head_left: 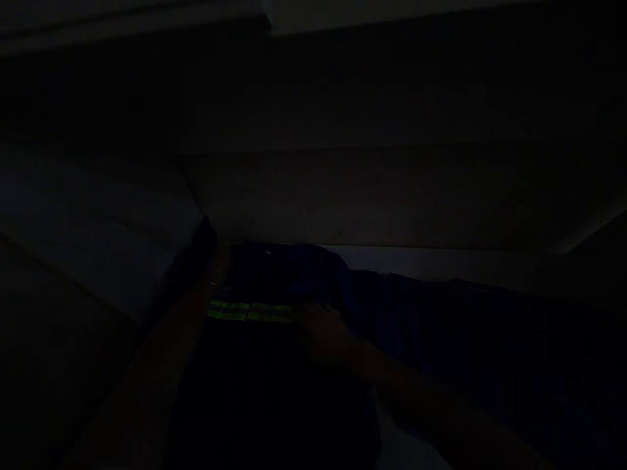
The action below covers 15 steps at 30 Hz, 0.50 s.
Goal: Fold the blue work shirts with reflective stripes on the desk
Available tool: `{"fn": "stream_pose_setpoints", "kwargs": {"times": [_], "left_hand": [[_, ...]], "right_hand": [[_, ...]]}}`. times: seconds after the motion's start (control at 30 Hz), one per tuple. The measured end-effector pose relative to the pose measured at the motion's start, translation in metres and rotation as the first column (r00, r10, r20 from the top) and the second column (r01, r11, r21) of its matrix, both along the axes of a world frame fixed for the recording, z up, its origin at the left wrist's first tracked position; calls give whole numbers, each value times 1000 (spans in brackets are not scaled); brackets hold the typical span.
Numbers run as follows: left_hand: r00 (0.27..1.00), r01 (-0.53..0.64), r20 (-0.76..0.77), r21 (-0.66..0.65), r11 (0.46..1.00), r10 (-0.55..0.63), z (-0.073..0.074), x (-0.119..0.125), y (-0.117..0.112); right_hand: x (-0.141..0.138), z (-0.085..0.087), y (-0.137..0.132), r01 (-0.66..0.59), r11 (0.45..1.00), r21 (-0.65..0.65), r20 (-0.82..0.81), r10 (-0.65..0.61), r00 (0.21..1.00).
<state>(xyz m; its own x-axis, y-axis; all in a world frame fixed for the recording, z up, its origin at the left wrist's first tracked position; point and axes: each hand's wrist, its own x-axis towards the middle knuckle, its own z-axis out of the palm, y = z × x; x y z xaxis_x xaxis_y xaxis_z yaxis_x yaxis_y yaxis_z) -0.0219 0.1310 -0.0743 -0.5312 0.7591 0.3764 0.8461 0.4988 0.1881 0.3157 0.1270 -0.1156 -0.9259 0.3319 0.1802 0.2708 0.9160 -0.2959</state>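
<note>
The picture is very dark. A dark blue work garment (274, 365) with a yellow-green reflective stripe (228, 311) spreads across the lower middle of the head view; its exact kind cannot be made out. On the stripe, toward its right end, my right hand (321, 331) is closed on the cloth. At the garment's upper left edge is my left hand (219, 262), touching or very near the fabric. Its fingers are lost in shadow, so its grip is unclear.
More dark blue cloth (421, 326) extends to the right. Behind it rises a dim flat panel (313, 196) with a paler strip (406, 260) along its bottom. A pale side surface (88, 209) lies at left, and a light ledge (343, 14) crosses the top.
</note>
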Motion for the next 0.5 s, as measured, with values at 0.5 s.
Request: {"fn": "stream_pose_setpoints", "kwargs": {"times": [0.5], "left_hand": [[960, -262, 68, -125, 957, 271, -83, 152, -365]], "right_hand": [[151, -107, -189, -509, 859, 44, -81, 511, 856]]}}
